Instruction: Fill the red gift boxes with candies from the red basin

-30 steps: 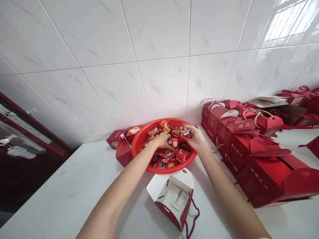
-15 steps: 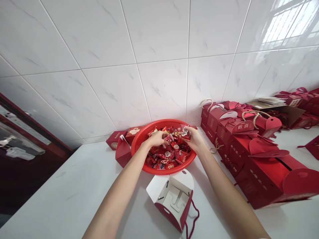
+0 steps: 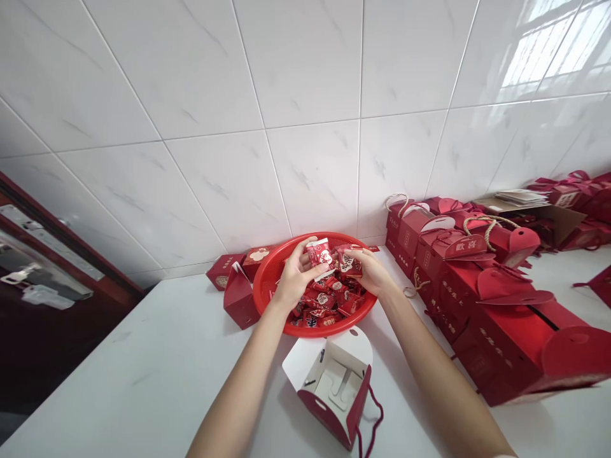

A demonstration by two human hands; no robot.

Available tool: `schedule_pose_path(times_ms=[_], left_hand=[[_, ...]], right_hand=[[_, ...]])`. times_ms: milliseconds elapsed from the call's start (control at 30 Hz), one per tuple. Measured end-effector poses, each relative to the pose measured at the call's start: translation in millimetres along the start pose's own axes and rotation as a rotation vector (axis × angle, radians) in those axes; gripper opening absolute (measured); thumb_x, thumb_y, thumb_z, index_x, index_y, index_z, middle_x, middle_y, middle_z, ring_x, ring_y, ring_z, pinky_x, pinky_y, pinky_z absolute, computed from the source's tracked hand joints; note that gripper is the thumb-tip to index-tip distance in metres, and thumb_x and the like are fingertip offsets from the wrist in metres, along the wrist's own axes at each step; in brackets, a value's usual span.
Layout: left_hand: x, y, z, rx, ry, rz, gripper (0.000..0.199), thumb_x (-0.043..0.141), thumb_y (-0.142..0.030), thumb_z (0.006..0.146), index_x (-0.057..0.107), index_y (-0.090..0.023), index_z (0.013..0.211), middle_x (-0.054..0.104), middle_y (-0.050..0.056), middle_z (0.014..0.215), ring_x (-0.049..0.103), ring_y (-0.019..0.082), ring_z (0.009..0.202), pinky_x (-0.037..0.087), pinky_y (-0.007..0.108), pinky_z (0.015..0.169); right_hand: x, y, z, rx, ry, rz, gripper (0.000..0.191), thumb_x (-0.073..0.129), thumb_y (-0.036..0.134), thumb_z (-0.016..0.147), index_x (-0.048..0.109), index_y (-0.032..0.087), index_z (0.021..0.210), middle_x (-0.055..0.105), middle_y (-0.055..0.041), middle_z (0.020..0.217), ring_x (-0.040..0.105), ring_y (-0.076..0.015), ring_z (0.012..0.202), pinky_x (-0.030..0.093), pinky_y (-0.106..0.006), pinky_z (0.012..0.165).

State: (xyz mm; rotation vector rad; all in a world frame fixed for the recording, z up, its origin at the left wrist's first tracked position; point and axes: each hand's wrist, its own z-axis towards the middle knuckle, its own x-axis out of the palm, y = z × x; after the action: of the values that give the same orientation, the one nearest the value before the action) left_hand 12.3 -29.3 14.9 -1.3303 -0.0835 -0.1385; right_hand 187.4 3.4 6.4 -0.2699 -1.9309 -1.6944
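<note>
Above a red plastic basket (image 3: 264, 298) of wrapped candies (image 3: 325, 300), my left hand (image 3: 294, 273) is closed on a red and white candy packet (image 3: 321, 253). Close to its right, my right hand (image 3: 370, 270) holds a darker red candy packet (image 3: 350, 263) between thumb and fingers. The two packets are nearly touching. In front of the basket stands an open red gift box (image 3: 334, 381) with a white inside and a dark red cord; no candy shows in it.
Rows of closed red gift boxes (image 3: 496, 337) line the right side. Smaller red boxes (image 3: 238, 296) sit left of the basket against the tiled wall (image 3: 315, 178). An open cardboard carton (image 3: 563, 216) with white papers (image 3: 520, 198) is at the back right.
My left hand has risen from the candies with a red and white packet, turning its fingers up. My right hand has shifted slightly down, still holding its packet.
</note>
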Motion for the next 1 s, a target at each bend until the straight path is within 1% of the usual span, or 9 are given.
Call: schedule_pose_path(times_ms=[100,167,267,367,533,667,733,867,1000], left_hand=[[8.3,-6.0,-21.8,0.046,-0.091,-0.073,0.053,0.085,-0.031,0.068,0.063,-0.022,0.115,0.075,0.004,0.110,0.070,0.024,0.106,0.055,0.038,0.095],[13.3,-12.1,-33.4,0.071,-0.145,-0.090,0.050,0.086,-0.031,0.067,0.064,-0.022,0.112,0.075,0.005,0.109,0.070,0.025,0.106,0.055,0.038,0.094],[20.8,-23.6,-48.4,0.120,-0.222,-0.099,0.051,0.087,-0.030,0.066,0.065,-0.022,0.112,0.075,0.005,0.108,0.070,0.025,0.106,0.054,0.037,0.095],[27.2,-33.6,-62.2,0.134,-0.261,-0.127,0.048,0.087,-0.030,0.066,0.067,-0.021,0.109,0.076,0.005,0.104,0.070,0.023,0.102,0.055,0.036,0.094],[26.6,-43.1,-82.7,0.085,-0.189,-0.097,0.045,0.086,-0.031,0.067,0.065,-0.024,0.106,0.075,0.001,0.097,0.070,0.019,0.093,0.057,0.032,0.086],[17.5,-52.4,-95.2,0.083,-0.129,0.044,0.033,0.080,-0.044,0.075,0.070,-0.020,0.096,0.073,0.003,0.089,0.068,0.019,0.085,0.056,0.029,0.078],[13.8,-59.0,-100.5,0.081,-0.085,0.135,0.029,0.077,-0.045,0.078,0.073,-0.018,0.088,0.072,0.004,0.085,0.067,0.019,0.083,0.056,0.028,0.076],[10.4,-72.6,-109.6,0.061,-0.013,0.240,0.026,0.076,-0.044,0.078,0.072,-0.018,0.075,0.066,0.002,0.072,0.062,0.016,0.071,0.053,0.026,0.069],[9.4,-79.1,-114.4,0.051,-0.008,0.265,0.027,0.079,-0.043,0.074,0.068,-0.019,0.069,0.059,-0.001,0.065,0.055,0.013,0.063,0.050,0.024,0.061]], right_hand=[[12.2,6.2,-13.7,-0.034,0.153,-0.080,0.026,0.085,0.036,0.062,0.073,0.018,0.078,0.073,-0.0018,0.075,0.065,-0.0143,0.066,0.054,-0.024,0.061],[21.4,11.2,-25.3,-0.057,0.250,-0.132,0.030,0.085,0.040,0.065,0.070,0.018,0.079,0.072,-0.0020,0.075,0.066,-0.0147,0.065,0.056,-0.026,0.065],[31.8,18.2,-42.0,-0.107,0.318,-0.195,0.034,0.084,0.043,0.068,0.067,0.018,0.082,0.070,-0.0010,0.075,0.065,-0.0139,0.063,0.055,-0.026,0.063],[37.1,24.1,-56.3,-0.181,0.347,-0.256,0.034,0.088,0.036,0.066,0.066,0.017,0.084,0.067,0.0013,0.074,0.062,-0.0111,0.063,0.052,-0.023,0.062],[37.4,39.3,-82.3,-0.207,0.361,-0.346,0.038,0.089,0.030,0.063,0.064,0.018,0.089,0.067,0.0008,0.081,0.061,-0.0117,0.067,0.051,-0.024,0.065],[30.5,53.7,-103.2,-0.125,0.358,-0.496,0.045,0.091,0.026,0.059,0.063,0.019,0.094,0.060,0.0049,0.067,0.052,-0.0093,0.056,0.041,-0.021,0.053],[27.5,57.8,-110.6,-0.114,0.331,-0.543,0.047,0.091,0.025,0.058,0.062,0.018,0.095,0.058,0.0056,0.065,0.049,-0.0088,0.055,0.039,-0.021,0.052],[26.6,60.3,-118.6,-0.128,0.279,-0.522,0.051,0.092,0.026,0.056,0.062,0.017,0.097,0.061,0.0034,0.070,0.051,-0.0097,0.059,0.040,-0.022,0.055],[29.3,59.8,-121.3,-0.160,0.264,-0.496,0.046,0.092,0.030,0.057,0.063,0.017,0.090,0.062,0.0024,0.071,0.054,-0.0105,0.060,0.041,-0.023,0.056]])
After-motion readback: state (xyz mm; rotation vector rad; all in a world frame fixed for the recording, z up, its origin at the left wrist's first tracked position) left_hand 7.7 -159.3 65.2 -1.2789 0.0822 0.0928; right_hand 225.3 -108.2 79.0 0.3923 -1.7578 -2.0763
